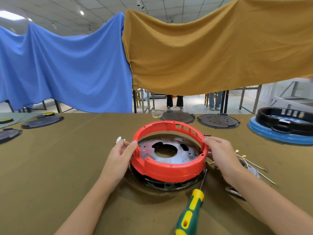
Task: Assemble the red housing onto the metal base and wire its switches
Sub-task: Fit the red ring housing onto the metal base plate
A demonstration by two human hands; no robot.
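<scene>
I see both hands on the red housing (pixel 169 150), which sits tilted over the metal base (pixel 167 148) near the middle of the desk (pixel 59 167), toward its near edge. My left hand (pixel 118 158) grasps the ring's left rim, thumb on top and fingers curled on the outside. My right hand (pixel 221 155) grasps the right rim the same way, thumb hooked over the top edge. The base shows through the ring, dark and shiny with a big centre hole. A green-and-yellow screwdriver (pixel 191 211) lies at the near edge, its shaft pointing up toward the ring's right side. Loose wires with terminals (pixel 249 161) lie just right of my right hand. A small white part (pixel 119 139) lies just beyond my left hand. Black round plates (pixel 218 123) line the far edge; a black housing on a blue ring (pixel 281 131) is in the far right corner. Blue cloth (pixel 67 65) and mustard cloth (pixel 211 48) hang beyond the desk.
</scene>
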